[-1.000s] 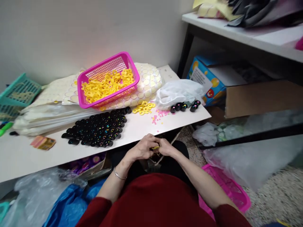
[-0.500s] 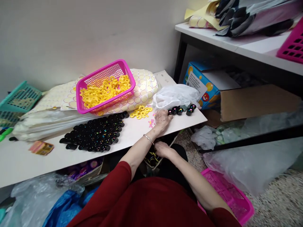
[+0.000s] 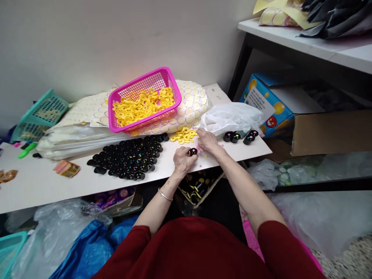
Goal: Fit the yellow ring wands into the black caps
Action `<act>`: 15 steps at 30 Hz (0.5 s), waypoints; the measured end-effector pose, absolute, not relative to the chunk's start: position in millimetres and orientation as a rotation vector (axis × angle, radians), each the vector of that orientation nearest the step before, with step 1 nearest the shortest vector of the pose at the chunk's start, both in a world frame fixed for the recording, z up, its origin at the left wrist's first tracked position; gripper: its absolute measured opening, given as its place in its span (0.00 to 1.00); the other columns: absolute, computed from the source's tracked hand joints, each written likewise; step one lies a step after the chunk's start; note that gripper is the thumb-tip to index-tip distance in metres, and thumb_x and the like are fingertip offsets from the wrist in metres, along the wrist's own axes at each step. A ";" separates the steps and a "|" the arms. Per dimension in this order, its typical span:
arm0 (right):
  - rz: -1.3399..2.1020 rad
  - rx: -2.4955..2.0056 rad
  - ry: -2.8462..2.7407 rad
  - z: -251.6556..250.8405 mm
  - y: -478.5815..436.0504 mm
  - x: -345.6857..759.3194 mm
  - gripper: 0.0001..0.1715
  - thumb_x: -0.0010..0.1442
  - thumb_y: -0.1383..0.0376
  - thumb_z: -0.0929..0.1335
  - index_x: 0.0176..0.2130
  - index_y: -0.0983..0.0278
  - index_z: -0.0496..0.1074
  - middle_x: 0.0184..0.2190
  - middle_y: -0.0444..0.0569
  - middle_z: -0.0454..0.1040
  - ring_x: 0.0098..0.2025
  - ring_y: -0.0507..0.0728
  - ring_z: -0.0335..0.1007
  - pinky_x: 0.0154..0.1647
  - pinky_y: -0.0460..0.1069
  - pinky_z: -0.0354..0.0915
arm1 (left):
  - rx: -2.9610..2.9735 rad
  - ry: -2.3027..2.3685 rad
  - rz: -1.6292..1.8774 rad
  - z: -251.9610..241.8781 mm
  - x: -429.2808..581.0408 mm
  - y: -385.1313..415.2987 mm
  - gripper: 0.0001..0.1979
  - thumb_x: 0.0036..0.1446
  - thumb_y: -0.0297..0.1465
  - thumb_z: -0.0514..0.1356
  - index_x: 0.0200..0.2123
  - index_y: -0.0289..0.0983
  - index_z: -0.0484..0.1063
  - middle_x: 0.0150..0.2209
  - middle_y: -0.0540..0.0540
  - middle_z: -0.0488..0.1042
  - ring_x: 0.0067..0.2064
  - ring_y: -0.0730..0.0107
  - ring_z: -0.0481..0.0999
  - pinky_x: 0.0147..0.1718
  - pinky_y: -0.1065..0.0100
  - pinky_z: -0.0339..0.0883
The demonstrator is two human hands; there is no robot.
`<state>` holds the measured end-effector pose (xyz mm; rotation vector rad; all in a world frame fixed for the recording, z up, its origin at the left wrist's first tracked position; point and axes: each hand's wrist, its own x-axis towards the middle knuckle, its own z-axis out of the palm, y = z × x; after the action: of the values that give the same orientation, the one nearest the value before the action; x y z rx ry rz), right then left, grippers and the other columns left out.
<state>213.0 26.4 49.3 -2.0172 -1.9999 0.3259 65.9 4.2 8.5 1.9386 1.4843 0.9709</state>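
My left hand (image 3: pixel 182 159) rests on the white table (image 3: pixel 43 182) and pinches a small black cap (image 3: pixel 193 152) with coloured dots. My right hand (image 3: pixel 207 140) lies just behind it, fingers curled down over tiny pink beads (image 3: pixel 200 149); I cannot make out whether it holds one. A loose pile of yellow rings (image 3: pixel 183 135) lies just left of the right hand. A large cluster of black caps (image 3: pixel 130 154) covers the table to the left of my left hand.
A pink basket (image 3: pixel 171 83) of yellow rings sits on sticker sheets (image 3: pixel 194 102) at the back. A white plastic bag (image 3: pixel 232 116) and a few black caps (image 3: pixel 240 136) lie right. A box of parts (image 3: pixel 197 186) sits below the table edge. Teal basket (image 3: pixel 40 114) far left.
My left hand pulled back from the caps at the right toward the table's front edge with a black cap. My right hand rose from my lap onto the table by the pink beads.
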 end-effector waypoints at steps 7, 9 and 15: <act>0.364 -2.186 -2.166 47.0 60.9 195.0 0.23 0.58 0.75 0.58 0.51 0.70 0.68 0.49 0.65 0.71 0.52 0.63 0.69 0.47 0.52 0.64 | 1.727 1.003 0.935 -12.5 69.7 -17.0 0.10 0.38 0.29 0.63 0.29 0.36 0.75 0.22 0.54 0.66 0.23 0.79 0.61 0.24 0.73 0.57; 0.357 -2.201 -2.157 45.0 61.3 194.8 0.24 0.58 0.75 0.58 0.52 0.71 0.67 0.49 0.65 0.71 0.52 0.63 0.69 0.46 0.51 0.65 | 1.756 0.935 0.923 -15.3 78.8 -21.5 0.09 0.40 0.29 0.63 0.29 0.36 0.75 0.22 0.53 0.67 0.23 0.78 0.61 0.24 0.73 0.57; 0.189 -2.133 -2.138 54.5 48.9 203.5 0.28 0.55 0.77 0.58 0.56 0.73 0.61 0.47 0.64 0.72 0.47 0.65 0.70 0.44 0.54 0.64 | 1.946 0.872 0.877 -21.0 102.4 -22.6 0.09 0.44 0.31 0.64 0.33 0.37 0.76 0.23 0.52 0.69 0.25 0.75 0.63 0.27 0.71 0.58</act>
<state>203.5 48.9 54.5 -2.1328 -2.1380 0.1889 102.4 -22.6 -21.0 1.9458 0.8718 0.8770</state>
